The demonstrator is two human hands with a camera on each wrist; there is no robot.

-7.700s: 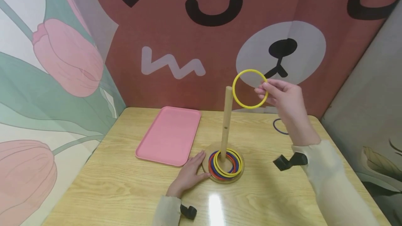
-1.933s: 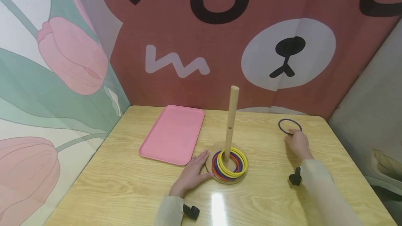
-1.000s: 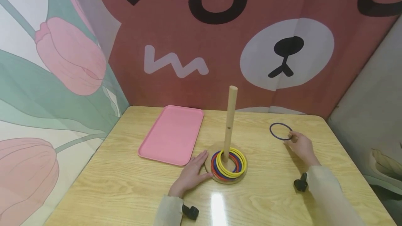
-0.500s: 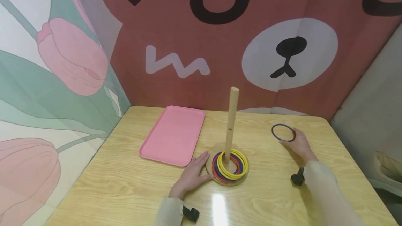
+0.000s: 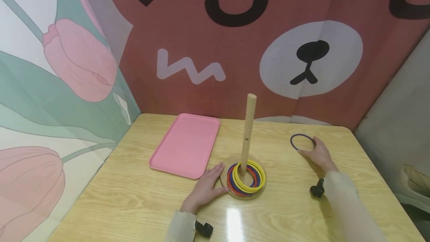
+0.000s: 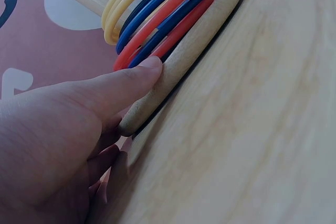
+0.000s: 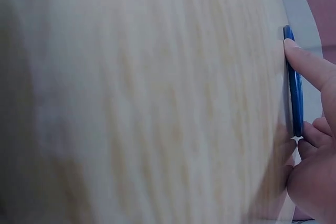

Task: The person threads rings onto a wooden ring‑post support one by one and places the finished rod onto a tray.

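Note:
A wooden peg [image 5: 249, 122] stands upright on a round wooden base [image 5: 226, 180]. Several yellow rings [image 5: 262, 171], red rings [image 6: 137, 40] and blue rings [image 6: 142, 26] are stacked loosely around its foot. My left hand [image 5: 204, 189] rests at the base's left edge with fingers extended; in the left wrist view the thumb presses on the rim just below the lowest ring. At the table's back right lies a blue ring [image 5: 301, 135]. My right hand [image 5: 320, 155] holds it by the near right edge, thumb and fingers spaced apart along it, as the right wrist view shows.
A pink tray [image 5: 186, 146] lies on the wooden table [image 5: 134, 201], left of the peg and close to the left fingertips. A cloth with a bear print [image 5: 235, 59] rises behind the table's back edge. Each wrist wears a small black camera.
Earlier the right hand held a yellow ring beside the peg's top; that ring now lies on the stack. The right hand then reached the blue ring, shifted it slightly and changed its hold. Left hand unmoved.

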